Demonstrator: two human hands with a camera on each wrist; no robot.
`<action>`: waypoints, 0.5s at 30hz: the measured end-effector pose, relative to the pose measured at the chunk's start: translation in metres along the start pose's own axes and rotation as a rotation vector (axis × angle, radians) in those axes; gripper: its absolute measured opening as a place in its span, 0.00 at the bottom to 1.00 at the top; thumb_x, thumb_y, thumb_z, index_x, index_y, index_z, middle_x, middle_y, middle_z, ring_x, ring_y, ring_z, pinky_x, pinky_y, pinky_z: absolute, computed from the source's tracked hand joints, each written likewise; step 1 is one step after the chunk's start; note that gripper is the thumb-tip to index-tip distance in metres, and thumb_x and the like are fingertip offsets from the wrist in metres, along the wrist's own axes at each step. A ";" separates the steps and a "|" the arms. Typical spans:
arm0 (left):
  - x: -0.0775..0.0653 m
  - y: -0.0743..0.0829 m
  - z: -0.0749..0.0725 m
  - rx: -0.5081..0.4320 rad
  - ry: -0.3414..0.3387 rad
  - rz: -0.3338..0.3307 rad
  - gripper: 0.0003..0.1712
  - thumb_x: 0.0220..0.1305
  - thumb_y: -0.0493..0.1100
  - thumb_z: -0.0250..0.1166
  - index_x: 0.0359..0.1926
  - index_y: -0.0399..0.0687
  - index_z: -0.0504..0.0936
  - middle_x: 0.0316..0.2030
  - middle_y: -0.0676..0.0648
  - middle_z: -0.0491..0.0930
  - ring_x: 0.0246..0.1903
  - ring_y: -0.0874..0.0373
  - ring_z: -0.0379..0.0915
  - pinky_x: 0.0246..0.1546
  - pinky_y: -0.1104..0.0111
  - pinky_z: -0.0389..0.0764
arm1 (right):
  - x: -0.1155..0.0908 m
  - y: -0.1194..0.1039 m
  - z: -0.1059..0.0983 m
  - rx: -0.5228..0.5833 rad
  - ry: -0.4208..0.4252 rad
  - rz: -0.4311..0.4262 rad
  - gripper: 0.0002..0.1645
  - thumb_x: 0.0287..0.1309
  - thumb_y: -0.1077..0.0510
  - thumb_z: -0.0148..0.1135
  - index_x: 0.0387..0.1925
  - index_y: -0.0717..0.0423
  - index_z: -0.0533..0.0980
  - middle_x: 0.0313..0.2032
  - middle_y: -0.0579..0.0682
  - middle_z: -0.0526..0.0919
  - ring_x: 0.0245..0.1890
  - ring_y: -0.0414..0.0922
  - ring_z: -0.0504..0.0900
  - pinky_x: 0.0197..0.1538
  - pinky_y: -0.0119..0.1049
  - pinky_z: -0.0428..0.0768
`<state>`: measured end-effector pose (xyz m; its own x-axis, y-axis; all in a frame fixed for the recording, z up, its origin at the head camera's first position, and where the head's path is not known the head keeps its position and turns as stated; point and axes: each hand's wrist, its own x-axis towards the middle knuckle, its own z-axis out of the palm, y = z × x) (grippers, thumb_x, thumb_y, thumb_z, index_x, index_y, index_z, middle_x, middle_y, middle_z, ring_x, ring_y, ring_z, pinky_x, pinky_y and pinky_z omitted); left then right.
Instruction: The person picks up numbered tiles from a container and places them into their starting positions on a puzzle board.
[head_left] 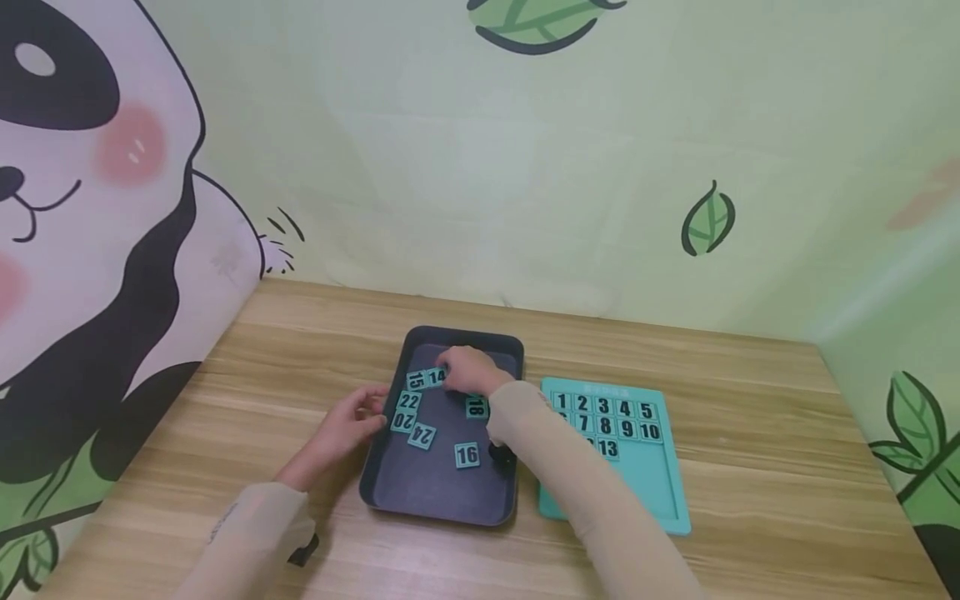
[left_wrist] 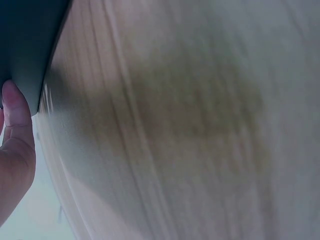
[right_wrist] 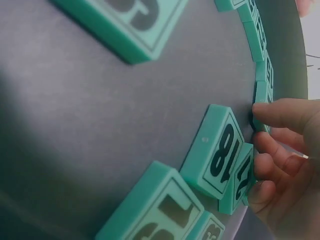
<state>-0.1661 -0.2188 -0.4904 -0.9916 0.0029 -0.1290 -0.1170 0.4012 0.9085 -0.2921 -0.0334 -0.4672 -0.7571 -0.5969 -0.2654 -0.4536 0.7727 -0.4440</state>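
My right hand (head_left: 472, 371) reaches into the dark tray (head_left: 442, 496) and pinches the teal number 14 tile (head_left: 437, 377) at its right end. In the right wrist view, a fingertip (right_wrist: 262, 111) lies on that tile, while the other fingers curl close to the 18 tile (right_wrist: 217, 150) and the 21 tile (right_wrist: 240, 177). My left hand (head_left: 348, 429) is at the tray's left side, its fingers loosely bent. A digit (left_wrist: 17, 110) touches the tray's outer wall (left_wrist: 30, 45) in the left wrist view.
Tiles 15 (head_left: 416, 381), 22 (head_left: 408, 402), 20 (head_left: 402, 420), 24 (head_left: 422, 436) and 16 (head_left: 467, 455) lie in the tray. To its right, a teal board (head_left: 645, 492) carries rows of number tiles, partly hidden by my right sleeve (head_left: 585, 492). A wall stands behind the wooden table (head_left: 765, 467).
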 end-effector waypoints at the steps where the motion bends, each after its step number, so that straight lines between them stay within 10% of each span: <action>1: 0.000 0.000 0.001 0.000 0.001 -0.003 0.24 0.56 0.31 0.54 0.56 0.38 0.65 0.41 0.35 0.70 0.36 0.53 0.71 0.32 0.67 0.77 | -0.001 0.000 -0.001 -0.001 -0.001 -0.002 0.23 0.51 0.57 0.58 0.52 0.53 0.72 0.51 0.49 0.75 0.49 0.43 0.73 0.54 0.38 0.71; 15: 0.000 0.002 0.000 0.014 -0.005 -0.043 0.25 0.57 0.33 0.53 0.58 0.41 0.64 0.44 0.36 0.69 0.42 0.48 0.71 0.35 0.66 0.77 | -0.029 -0.003 -0.030 -0.026 0.017 -0.084 0.23 0.51 0.54 0.59 0.51 0.52 0.72 0.47 0.48 0.77 0.45 0.42 0.74 0.50 0.36 0.73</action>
<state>-0.1665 -0.2177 -0.4887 -0.9855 -0.0096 -0.1696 -0.1583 0.4140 0.8964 -0.2827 -0.0117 -0.4324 -0.7235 -0.6565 -0.2137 -0.5278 0.7255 -0.4417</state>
